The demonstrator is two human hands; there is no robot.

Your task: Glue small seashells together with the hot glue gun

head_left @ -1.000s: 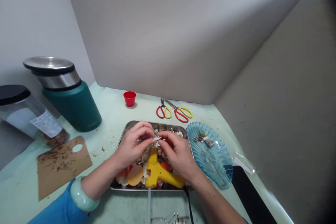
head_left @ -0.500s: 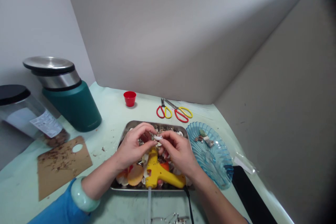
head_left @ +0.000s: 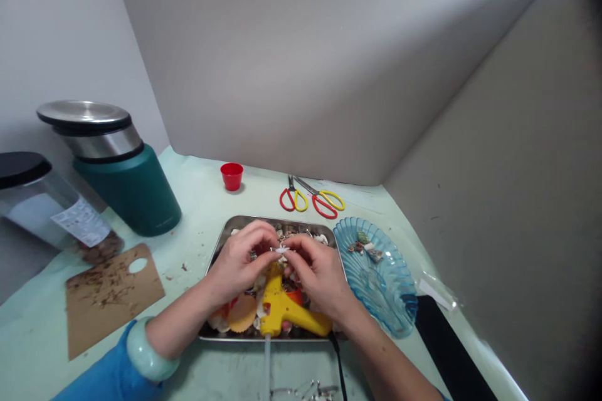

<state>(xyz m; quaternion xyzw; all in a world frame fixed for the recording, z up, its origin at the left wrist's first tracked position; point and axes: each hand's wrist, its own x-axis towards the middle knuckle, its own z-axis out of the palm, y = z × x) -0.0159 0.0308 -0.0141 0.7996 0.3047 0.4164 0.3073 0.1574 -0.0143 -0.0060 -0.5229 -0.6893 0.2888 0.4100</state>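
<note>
Over the metal tray [head_left: 220, 250], the fingertips of my left hand [head_left: 242, 260] and my right hand [head_left: 320, 272] meet on a small white shell-like piece [head_left: 281, 250]. Thumb and fingers of each hand pinch it from its own side, covering most of it. Just beneath my hands a yellow glue gun [head_left: 277, 310] lies across the tray, with a clear glue stick [head_left: 268, 363] protruding from its back end. Shells fill the tray around it, among them an orange scallop shell [head_left: 242, 314].
Right of the tray is a blue shell-shaped dish [head_left: 376, 288] with a few small pieces. Two pairs of scissors [head_left: 314, 197] and a red cup [head_left: 232, 177] stand behind. Leftward are a cardboard piece [head_left: 113, 319], a green bottle [head_left: 129, 188] and a clear jar [head_left: 51, 207].
The white piece has turned slightly and dropped a little between my fingertips. My fingers have drawn closer around it; the surroundings stay the same.
</note>
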